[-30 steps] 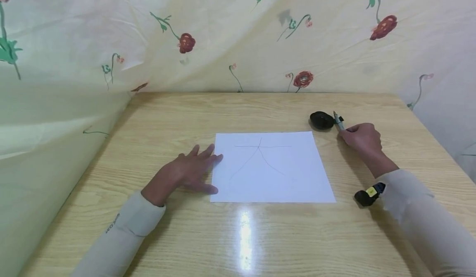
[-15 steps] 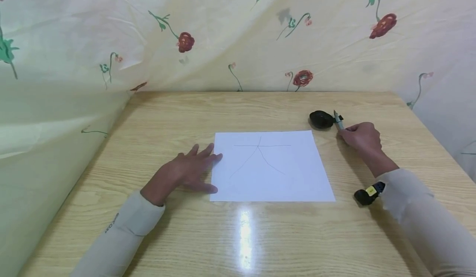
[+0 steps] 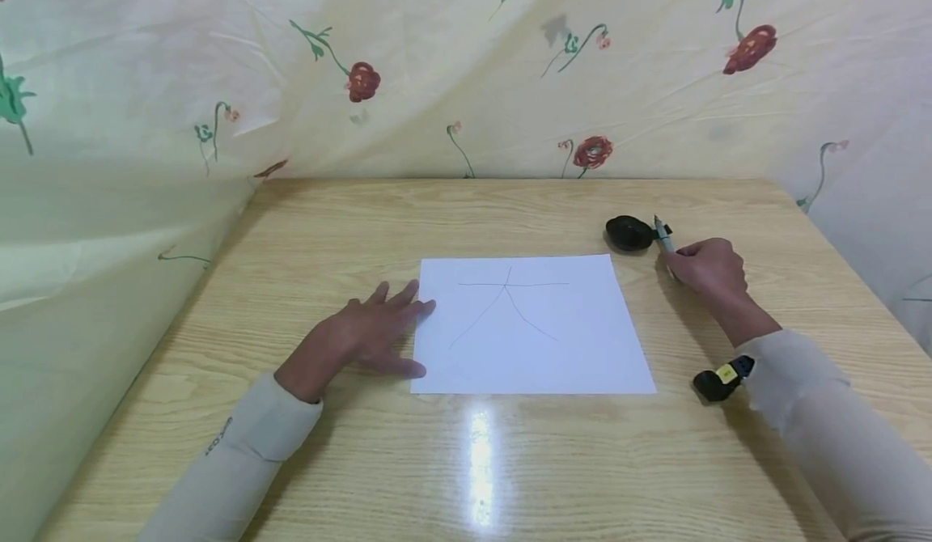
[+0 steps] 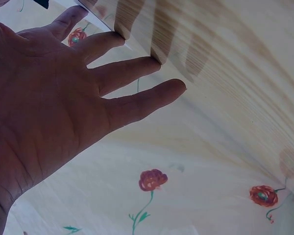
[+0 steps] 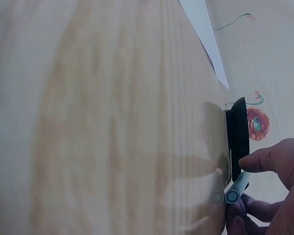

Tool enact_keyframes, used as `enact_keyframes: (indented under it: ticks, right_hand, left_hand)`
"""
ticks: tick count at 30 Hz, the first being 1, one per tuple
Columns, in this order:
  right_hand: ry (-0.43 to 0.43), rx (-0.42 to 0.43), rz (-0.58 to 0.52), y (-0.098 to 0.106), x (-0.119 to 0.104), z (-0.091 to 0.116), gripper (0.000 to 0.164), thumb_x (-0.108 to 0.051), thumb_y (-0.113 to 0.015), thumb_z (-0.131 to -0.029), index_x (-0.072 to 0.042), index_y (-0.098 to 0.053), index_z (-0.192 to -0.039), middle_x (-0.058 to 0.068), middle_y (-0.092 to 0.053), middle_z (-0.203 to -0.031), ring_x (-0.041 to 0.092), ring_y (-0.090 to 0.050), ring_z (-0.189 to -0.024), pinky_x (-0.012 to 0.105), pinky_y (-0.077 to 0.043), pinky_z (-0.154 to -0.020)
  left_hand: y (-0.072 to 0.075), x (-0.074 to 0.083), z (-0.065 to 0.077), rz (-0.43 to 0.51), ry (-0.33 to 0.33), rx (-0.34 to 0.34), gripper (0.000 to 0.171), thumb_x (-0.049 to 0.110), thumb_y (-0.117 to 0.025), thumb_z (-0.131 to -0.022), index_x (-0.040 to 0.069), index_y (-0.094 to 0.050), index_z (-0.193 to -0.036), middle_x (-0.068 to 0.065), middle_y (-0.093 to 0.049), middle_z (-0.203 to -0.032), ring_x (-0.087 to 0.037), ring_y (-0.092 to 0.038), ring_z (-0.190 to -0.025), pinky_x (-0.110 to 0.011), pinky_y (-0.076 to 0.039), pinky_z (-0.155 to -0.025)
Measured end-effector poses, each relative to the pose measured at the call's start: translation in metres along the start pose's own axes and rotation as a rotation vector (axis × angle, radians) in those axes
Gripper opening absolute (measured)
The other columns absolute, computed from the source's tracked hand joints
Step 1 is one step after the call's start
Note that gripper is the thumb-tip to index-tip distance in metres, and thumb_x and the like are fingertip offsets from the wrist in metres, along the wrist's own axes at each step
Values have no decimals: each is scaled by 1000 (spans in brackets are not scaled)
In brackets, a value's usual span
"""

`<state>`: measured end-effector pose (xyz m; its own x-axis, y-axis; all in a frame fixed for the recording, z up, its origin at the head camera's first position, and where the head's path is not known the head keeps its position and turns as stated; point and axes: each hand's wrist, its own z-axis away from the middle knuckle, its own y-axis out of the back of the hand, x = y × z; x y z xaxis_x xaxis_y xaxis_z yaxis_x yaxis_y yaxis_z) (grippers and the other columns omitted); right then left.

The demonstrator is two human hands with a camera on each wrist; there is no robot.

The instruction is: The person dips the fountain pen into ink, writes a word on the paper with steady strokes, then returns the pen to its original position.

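A white sheet of paper (image 3: 535, 364) lies on the wooden table, bearing thin drawn lines: a horizontal stroke, a short upright one and two slanting legs. My left hand (image 3: 371, 336) spreads its fingers at the sheet's left edge, fingertips and thumb over the margin. In the left wrist view the left hand (image 4: 54, 93) shows its palm with fingers extended. At the back right my right hand (image 3: 708, 267) pinches a grey pen (image 3: 664, 239), its dark tip pointing away. The pen's tip end lies against a black oval object (image 3: 629, 234). From the right wrist view, the pen (image 5: 238, 188) sits between thumb and curled fingers.
A wrist camera (image 3: 717, 384) with a yellow label hangs at the right sleeve, near the table (image 3: 379, 461). Flower-printed sheeting (image 3: 437, 65) rises behind the table's back edge and along its left side.
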<state>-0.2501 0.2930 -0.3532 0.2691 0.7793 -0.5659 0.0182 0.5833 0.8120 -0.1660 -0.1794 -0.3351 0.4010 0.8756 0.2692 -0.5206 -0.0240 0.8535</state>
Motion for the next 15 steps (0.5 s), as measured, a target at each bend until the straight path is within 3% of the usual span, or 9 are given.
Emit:
enact_keyframes:
  ticks: [2,5,8,11,15]
  right_hand:
    - [-21,9,6,0,-1,1,54,-40,-58,-92,10,-67,-109,10,-62,-75,24,-53,-66,35,-41,-51]
    - [-45,25,25,-1,-4,1,69,-47,-55,-93,15,-57,-125,29,-63,-103,35,-57,-83,41,-47,-59]
    - [-40,65,41,-2,-7,2,88,-54,-50,-95,20,-37,-141,44,-42,-132,50,-49,-109,55,-46,-79]
    - [5,147,47,-6,-11,2,89,-53,-50,-95,19,-33,-142,46,-34,-134,58,-38,-118,67,-34,-90]
    - [115,254,52,-8,-16,6,82,-49,-51,-95,17,-36,-141,43,-34,-132,59,-34,-118,72,-26,-91]
  left_hand:
    - [0,0,0,-3,2,-2,97,57,-70,-86,20,-21,-161,-13,0,-167,-51,-1,-147,-77,-16,-105]
    - [0,-1,1,-1,2,-2,97,57,-71,-86,20,-21,-161,-13,0,-167,-51,-1,-147,-77,-16,-105]
    - [0,-1,2,10,1,3,97,56,-71,-86,20,-22,-160,-13,-1,-167,-51,-1,-147,-77,-16,-106]
    - [0,-2,2,24,2,9,97,55,-72,-85,20,-22,-160,-13,-1,-167,-50,0,-147,-76,-16,-106]
    - [-2,-2,1,37,0,7,96,55,-71,-86,20,-22,-160,-13,-1,-167,-50,0,-147,-75,-16,-107]
